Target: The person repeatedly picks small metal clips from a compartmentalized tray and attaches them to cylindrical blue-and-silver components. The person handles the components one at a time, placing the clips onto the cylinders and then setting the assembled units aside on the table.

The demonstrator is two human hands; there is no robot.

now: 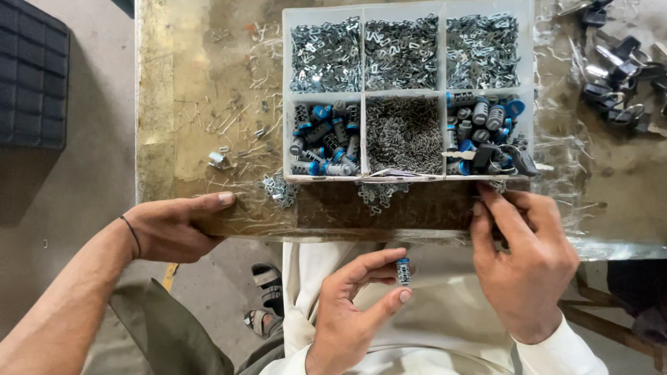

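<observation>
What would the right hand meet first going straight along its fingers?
Most likely the front wall of the plastic tray, at the compartment of blue-capped cylinders. The right hand has its fingertips nearly at that wall, though depth is unclear.

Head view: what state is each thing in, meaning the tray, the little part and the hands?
Clear plastic six-compartment tray: lidless, every compartment filled.
Small blue-capped metal cylinder: upright, pinched by thumb and forefinger.
Left hand: shut on the cylinder.
Right hand: fingers curled at the tray's front edge; hold unclear.
Another person's hand: resting on the worn table edge.
</observation>
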